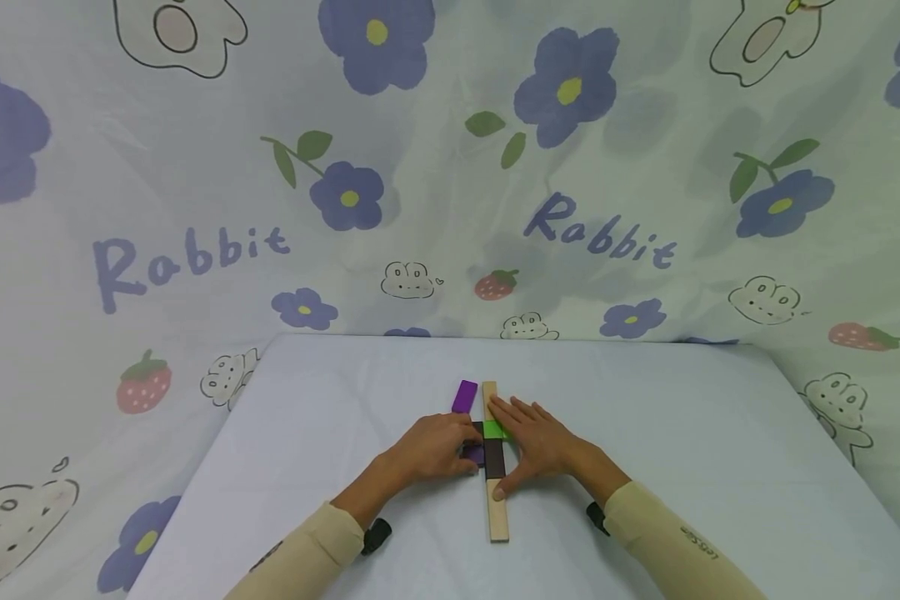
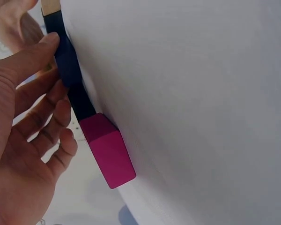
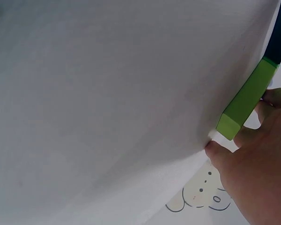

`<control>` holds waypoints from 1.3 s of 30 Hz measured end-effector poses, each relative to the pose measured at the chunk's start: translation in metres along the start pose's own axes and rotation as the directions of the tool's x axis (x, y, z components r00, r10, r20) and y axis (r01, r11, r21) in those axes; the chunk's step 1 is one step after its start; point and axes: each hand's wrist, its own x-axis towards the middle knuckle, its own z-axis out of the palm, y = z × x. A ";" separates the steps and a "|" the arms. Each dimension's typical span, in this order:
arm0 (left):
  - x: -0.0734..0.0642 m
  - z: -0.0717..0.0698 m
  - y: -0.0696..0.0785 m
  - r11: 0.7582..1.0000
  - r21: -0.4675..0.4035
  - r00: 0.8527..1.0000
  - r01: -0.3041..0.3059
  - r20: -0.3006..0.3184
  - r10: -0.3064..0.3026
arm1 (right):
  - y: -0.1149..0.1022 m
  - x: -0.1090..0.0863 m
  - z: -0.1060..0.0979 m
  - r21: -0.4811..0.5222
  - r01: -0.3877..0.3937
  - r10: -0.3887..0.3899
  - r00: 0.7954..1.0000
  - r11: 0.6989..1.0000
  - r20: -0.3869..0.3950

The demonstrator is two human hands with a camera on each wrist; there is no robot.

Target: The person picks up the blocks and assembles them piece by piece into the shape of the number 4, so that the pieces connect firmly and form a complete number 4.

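- Left hand [image 1: 441, 444]: the thumb and a finger are bent about the dark blue block [image 2: 68, 62], grasping it lightly; the remaining fingers curl loosely beside it.
- Right hand [image 1: 538, 440]: fingers are released, extended and spread; a fingertip rests at the far wood block [image 1: 489, 389] and the thumb rests on the near wood block [image 1: 498, 523].
- Location of blocks: all lie on the white counter [image 1: 645, 417], around its middle, between and under the two hands.
- Central row, far end to near end: far wood block, green block [image 1: 492, 430], black block [image 1: 494, 460], near wood block. The row runs nearly straight away from the person.
- Left of the row: the dark blue block sits close to the black block, partly covered by the left hand. The purple block [image 1: 465, 395] lies farther out, tilted relative to the row; it appears magenta in the left wrist view.
- Person: beige sleeves [image 1: 307, 552] cover both forearms.
- Background: a cloth [image 1: 435, 217] printed with flowers, strawberries and "Rabbit" lettering stands behind the counter.
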 end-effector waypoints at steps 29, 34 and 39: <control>-0.004 -0.003 0.001 0.999 -0.045 0.998 -0.015 -0.056 0.013 | 0.003 0.000 0.002 -0.012 0.003 -0.003 1.000 1.000 0.006; -0.008 -0.006 -0.001 0.999 -0.049 0.996 -0.022 -0.091 0.017 | 0.003 0.000 0.002 -0.003 -0.009 0.009 1.000 1.000 0.008; -0.013 -0.009 -0.006 0.998 -0.060 0.992 -0.006 -0.125 -0.001 | 0.001 0.000 0.001 0.001 -0.018 0.018 1.000 1.000 0.011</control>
